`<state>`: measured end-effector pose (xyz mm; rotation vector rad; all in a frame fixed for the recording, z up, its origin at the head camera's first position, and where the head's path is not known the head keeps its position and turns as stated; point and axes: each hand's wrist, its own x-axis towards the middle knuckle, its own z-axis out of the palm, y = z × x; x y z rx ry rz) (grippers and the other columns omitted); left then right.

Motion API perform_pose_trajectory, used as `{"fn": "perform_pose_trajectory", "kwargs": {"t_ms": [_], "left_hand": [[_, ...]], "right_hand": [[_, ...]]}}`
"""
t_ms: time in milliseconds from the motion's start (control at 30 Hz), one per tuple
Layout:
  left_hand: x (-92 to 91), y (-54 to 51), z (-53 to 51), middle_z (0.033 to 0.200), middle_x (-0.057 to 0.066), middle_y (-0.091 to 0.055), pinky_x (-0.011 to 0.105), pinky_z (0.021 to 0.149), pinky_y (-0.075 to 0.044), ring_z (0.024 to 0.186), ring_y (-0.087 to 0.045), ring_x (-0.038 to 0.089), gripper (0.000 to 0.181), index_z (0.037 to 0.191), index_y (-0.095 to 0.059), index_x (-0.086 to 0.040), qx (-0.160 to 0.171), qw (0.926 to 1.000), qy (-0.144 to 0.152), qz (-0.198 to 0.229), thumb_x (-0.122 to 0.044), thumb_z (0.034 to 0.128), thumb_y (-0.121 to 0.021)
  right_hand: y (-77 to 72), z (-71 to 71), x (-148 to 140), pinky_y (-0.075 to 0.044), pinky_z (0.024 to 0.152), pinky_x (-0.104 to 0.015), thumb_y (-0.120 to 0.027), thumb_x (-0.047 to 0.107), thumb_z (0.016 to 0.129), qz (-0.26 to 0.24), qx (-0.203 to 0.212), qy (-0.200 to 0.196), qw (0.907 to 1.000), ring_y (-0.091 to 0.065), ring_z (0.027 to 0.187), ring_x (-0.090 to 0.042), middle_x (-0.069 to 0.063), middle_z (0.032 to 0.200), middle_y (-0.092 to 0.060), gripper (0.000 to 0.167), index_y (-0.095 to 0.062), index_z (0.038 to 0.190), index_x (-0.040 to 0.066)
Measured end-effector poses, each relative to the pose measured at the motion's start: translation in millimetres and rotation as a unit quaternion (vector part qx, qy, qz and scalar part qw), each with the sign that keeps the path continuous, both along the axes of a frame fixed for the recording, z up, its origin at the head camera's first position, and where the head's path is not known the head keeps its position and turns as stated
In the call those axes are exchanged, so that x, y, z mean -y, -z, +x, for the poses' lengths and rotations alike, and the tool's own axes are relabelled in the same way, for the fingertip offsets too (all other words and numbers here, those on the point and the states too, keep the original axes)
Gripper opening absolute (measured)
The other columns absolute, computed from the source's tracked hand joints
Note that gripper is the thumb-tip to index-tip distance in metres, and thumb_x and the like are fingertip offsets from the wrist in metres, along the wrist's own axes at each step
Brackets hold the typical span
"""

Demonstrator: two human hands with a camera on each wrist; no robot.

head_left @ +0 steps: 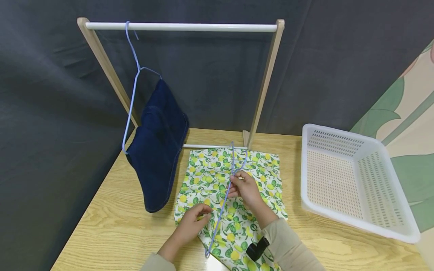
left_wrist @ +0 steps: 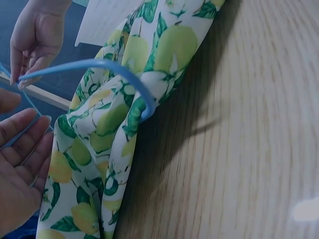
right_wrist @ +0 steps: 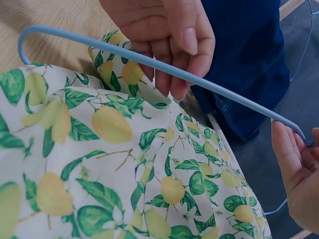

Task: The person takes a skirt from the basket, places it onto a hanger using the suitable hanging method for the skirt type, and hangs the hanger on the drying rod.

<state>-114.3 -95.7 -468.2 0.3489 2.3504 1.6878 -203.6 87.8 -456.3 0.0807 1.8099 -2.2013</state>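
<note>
A lemon-print cloth [head_left: 203, 169] lies spread on the table, with loose folds in the left wrist view. My right hand [head_left: 245, 188] pinches a thin blue clothes hanger [head_left: 222, 210] over the cloth. In the right wrist view, the bent end of the hanger [right_wrist: 124, 54] reaches down to the cloth, and the right hand [right_wrist: 299, 174] grips near its other end. My left hand [head_left: 194, 224] is beside the cloth's left edge, its fingers loosely bent. The left wrist view shows that left hand [left_wrist: 22, 159] with fingers extended against the cloth; exact contact is partly hidden.
A rack with a white rail [head_left: 190, 27] and wooden legs stands at the back. Dark blue denim [head_left: 157, 143] hangs from another hanger [head_left: 133, 86] on its left side. To the right sits a white plastic basket [head_left: 306, 169]. The wooden table [head_left: 112, 218] extends around the cloth.
</note>
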Motion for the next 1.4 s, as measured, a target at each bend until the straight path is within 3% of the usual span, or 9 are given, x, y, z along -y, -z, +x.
{"fn": "perform_pose_trajectory", "kwargs": {"t_ms": [167, 267, 467, 633, 767, 900, 1000, 1267, 1400], "left_hand": [[-1.3, 21.7, -1.8, 0.102, 0.005, -0.054, 0.041, 0.081, -0.039, 0.097, -0.049, 0.024, 0.02, 0.103, -0.055, -0.005, -0.008, 0.9998, 0.02, 0.003, -0.017, 0.0875, -0.05], [-3.2, 25.2, 0.1, 0.101, 0.001, -0.054, 0.041, 0.08, -0.04, 0.096, -0.049, 0.023, 0.021, 0.103, -0.056, -0.009, -0.011, 0.9996, 0.027, 0.004, -0.02, 0.0858, -0.053], [-8.4, 14.8, 4.6, 0.099, 0.005, -0.054, 0.038, 0.08, -0.04, 0.092, -0.05, 0.023, 0.021, 0.103, -0.054, -0.002, -0.013, 0.9989, 0.038, 0.024, -0.011, 0.0846, -0.054], [-11.6, -1.3, 9.3, 0.096, 0.015, -0.054, 0.03, 0.076, -0.043, 0.085, -0.051, 0.02, 0.019, 0.102, -0.052, 0.005, 0.021, 0.9976, 0.035, 0.056, -0.003, 0.0841, -0.052], [-10.8, 3.5, 8.4, 0.094, 0.017, -0.053, 0.025, 0.072, -0.044, 0.082, -0.051, 0.017, 0.02, 0.103, -0.052, 0.004, 0.045, 0.9949, 0.038, 0.082, -0.002, 0.0835, -0.052], [-8.6, 16.3, 4.8, 0.097, 0.017, -0.052, 0.024, 0.069, -0.045, 0.082, -0.052, 0.015, 0.025, 0.107, -0.048, 0.005, 0.08, 0.9858, 0.06, 0.134, -0.001, 0.0832, -0.053], [-7.2, 21.5, 2.9, 0.096, 0.015, -0.05, 0.023, 0.065, -0.046, 0.078, -0.052, 0.014, 0.032, 0.111, -0.042, 0.009, 0.106, 0.9745, 0.081, 0.18, -0.001, 0.0829, -0.053], [-6.3, 22.1, 3.6, 0.093, 0.008, -0.047, 0.022, 0.059, -0.048, 0.07, -0.053, 0.01, 0.04, 0.114, -0.031, 0.017, 0.141, 0.9463, 0.109, 0.27, 0.004, 0.0824, -0.051], [-5.5, 21.4, 4.6, 0.093, 0.007, -0.046, 0.023, 0.059, -0.048, 0.07, -0.052, 0.009, 0.041, 0.115, -0.029, 0.018, 0.151, 0.9395, 0.104, 0.29, 0.006, 0.0822, -0.05]], "right_hand": [[-2.6, -0.7, 0.6, -0.05, 0.051, -0.033, -0.044, 0.006, 0.089, -0.002, -0.006, -0.007, 1.0, -0.055, 0.049, -0.017, -0.01, 0.062, -0.053, 0.008, -0.042, 0.085, 0.0], [-4.2, -1.2, 0.9, -0.05, 0.051, -0.032, -0.044, 0.007, 0.09, -0.001, -0.01, -0.01, 0.9999, -0.056, 0.049, -0.016, -0.01, 0.062, -0.053, 0.009, -0.043, 0.087, -0.001], [-7.3, -1.9, 1.5, -0.05, 0.052, -0.031, -0.042, 0.007, 0.09, -0.004, -0.009, -0.012, 0.9999, -0.056, 0.049, -0.015, -0.01, 0.062, -0.053, 0.01, -0.042, 0.09, -0.003], [-10.5, -1.7, 1.8, -0.05, 0.05, -0.03, -0.043, 0.008, 0.09, -0.007, -0.01, -0.015, 0.9998, -0.056, 0.048, -0.015, -0.009, 0.062, -0.053, 0.012, -0.042, 0.09, -0.004], [-12.3, -1.7, 1.6, -0.05, 0.051, -0.03, -0.043, 0.009, 0.09, -0.008, -0.008, -0.018, 0.9998, -0.056, 0.049, -0.015, -0.009, 0.063, -0.053, 0.014, -0.042, 0.09, -0.005], [-13.8, -2.3, 1.1, -0.05, 0.051, -0.03, -0.044, 0.011, 0.09, -0.014, -0.01, -0.019, 0.9997, -0.056, 0.049, -0.015, -0.009, 0.063, -0.053, 0.017, -0.043, 0.092, -0.006], [-14.5, -3.0, 0.9, -0.05, 0.051, -0.03, -0.045, 0.012, 0.09, -0.014, -0.012, -0.015, 0.9997, -0.056, 0.048, -0.015, -0.009, 0.062, -0.053, 0.019, -0.043, 0.093, -0.007], [-15.3, -4.4, 1.5, -0.05, 0.052, -0.029, -0.046, 0.012, 0.09, -0.003, -0.007, -0.014, 0.9999, -0.055, 0.05, -0.015, -0.009, 0.064, -0.052, 0.018, -0.045, 0.093, -0.005], [-16.8, -4.7, 2.3, -0.05, 0.054, -0.028, -0.046, 0.012, 0.089, 0.0, -0.014, -0.017, 0.9997, -0.053, 0.055, -0.015, -0.009, 0.068, -0.052, 0.02, -0.045, 0.095, -0.007]]}}
